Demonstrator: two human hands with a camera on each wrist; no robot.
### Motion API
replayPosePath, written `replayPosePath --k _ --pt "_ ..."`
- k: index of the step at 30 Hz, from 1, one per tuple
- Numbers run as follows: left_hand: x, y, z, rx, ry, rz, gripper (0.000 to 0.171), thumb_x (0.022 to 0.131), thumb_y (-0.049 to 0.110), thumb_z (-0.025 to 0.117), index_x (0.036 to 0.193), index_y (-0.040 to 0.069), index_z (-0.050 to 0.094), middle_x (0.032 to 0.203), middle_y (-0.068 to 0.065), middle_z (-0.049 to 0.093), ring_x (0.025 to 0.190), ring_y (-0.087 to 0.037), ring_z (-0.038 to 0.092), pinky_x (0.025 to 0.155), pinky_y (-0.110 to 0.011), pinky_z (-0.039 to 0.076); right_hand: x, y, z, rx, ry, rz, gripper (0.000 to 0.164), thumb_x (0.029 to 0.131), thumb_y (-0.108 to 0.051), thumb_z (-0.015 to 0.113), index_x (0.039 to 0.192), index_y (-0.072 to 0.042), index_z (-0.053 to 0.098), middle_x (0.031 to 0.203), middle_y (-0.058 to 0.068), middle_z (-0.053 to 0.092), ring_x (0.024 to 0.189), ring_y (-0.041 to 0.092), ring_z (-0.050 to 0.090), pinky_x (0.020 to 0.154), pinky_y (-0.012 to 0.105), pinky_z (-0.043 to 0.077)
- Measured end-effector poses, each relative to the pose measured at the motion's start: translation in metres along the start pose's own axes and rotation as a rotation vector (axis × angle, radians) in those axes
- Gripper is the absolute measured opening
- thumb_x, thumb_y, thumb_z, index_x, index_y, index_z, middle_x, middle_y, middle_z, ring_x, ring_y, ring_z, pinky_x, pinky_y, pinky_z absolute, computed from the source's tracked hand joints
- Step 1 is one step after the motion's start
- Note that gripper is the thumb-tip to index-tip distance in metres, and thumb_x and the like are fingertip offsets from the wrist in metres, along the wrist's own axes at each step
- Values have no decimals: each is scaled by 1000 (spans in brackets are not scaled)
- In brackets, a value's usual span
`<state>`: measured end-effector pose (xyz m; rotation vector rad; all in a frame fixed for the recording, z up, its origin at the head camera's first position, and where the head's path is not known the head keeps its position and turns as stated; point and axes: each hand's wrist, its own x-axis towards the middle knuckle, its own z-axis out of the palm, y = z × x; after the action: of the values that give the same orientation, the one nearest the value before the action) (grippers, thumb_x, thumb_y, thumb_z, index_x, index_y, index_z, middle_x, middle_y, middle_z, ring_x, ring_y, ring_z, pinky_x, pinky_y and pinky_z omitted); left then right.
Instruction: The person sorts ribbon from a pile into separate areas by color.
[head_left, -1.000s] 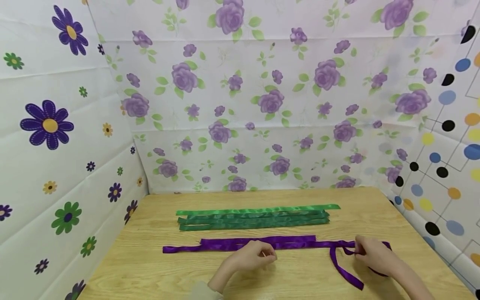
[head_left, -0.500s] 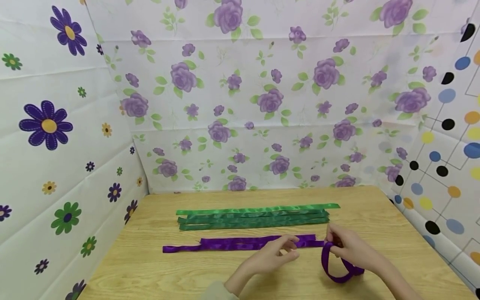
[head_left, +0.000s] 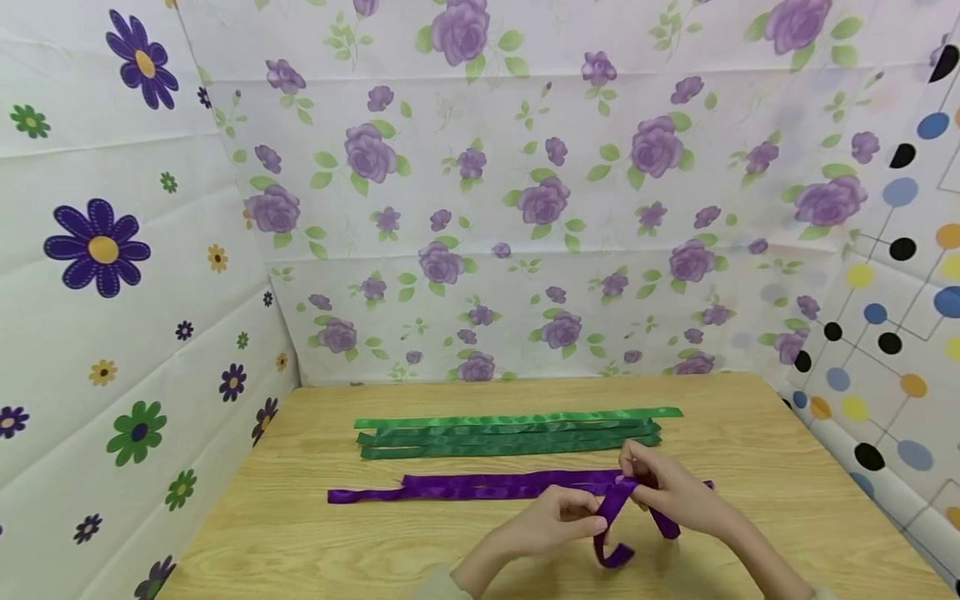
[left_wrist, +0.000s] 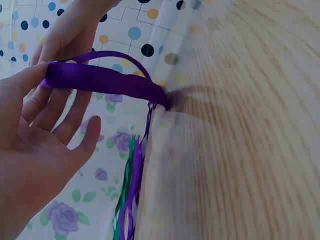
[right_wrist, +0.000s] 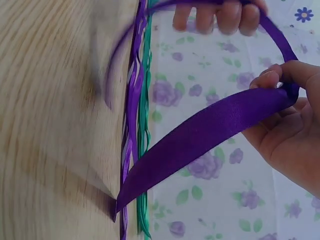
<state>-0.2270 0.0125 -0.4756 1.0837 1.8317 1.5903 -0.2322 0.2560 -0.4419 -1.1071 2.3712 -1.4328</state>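
A purple ribbon [head_left: 617, 500] is raised off the table between the two hands. My right hand [head_left: 678, 493] pinches it between thumb and fingers, and a tail hangs below that hand. Just to the left, my left hand [head_left: 557, 522] pinches the same ribbon between thumb and forefinger, its short free end curling below. In the right wrist view, the ribbon [right_wrist: 210, 135] slants from the right hand [right_wrist: 295, 117] down to the table. In the left wrist view, the left hand's other fingers [left_wrist: 70, 120] are spread loosely. More purple ribbons [head_left: 480, 486] lie flat behind the hands.
Behind the purple ribbons, several dark green ribbons [head_left: 510, 442] and one bright green ribbon [head_left: 517, 417] lie side by side across the wooden table [head_left: 315, 550]. Patterned cloth [head_left: 465, 208] walls the table at the back and both sides.
The right hand has moved left, bringing the purple ribbon off the table at the right. The left hand has moved right and taken hold of the ribbon too. The green ribbons are unmoved.
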Motion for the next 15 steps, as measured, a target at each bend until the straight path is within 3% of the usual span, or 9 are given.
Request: replayPosePath --k 2,4,7,11,15 --pt "-4 0 -5 -8 30 -9 33 101 23 52 104 -8 64 98 -34 63 80 2 63 79 -26 54 0 1 -1 18 -9 -21 13 95 3 52 95 -5 42 66 3 43 57 1 41 46 26 38" --pt "-10 -1 -11 -20 43 -16 32 101 22 53 103 -8 64 91 -37 61 72 -1 62 75 -35 55 -1 3 -2 35 -19 -47 15 95 -2 58 96 -2 43 66 8 40 57 2 38 47 28 36" --pt "-19 -4 -24 -33 54 -43 30 100 21 55 105 -8 63 87 -40 56 67 -7 59 69 -38 54 -3 3 -4 92 -40 -63 21 93 -4 62 100 3 44 71 12 39 59 8 37 50 31 36" --pt "-33 -2 -44 23 83 -102 28 98 22 57 105 -3 66 87 -40 56 66 -11 57 61 -31 51 -7 5 -8 146 -40 -28 13 97 -3 54 105 4 47 81 6 47 64 20 44 55 32 41" --pt "-47 1 -66 109 101 -160 26 98 25 58 105 2 68 88 -35 59 68 -11 57 61 -36 51 -13 9 -14 120 -10 31 12 102 -8 47 108 1 51 89 0 56 70 23 52 57 34 46"
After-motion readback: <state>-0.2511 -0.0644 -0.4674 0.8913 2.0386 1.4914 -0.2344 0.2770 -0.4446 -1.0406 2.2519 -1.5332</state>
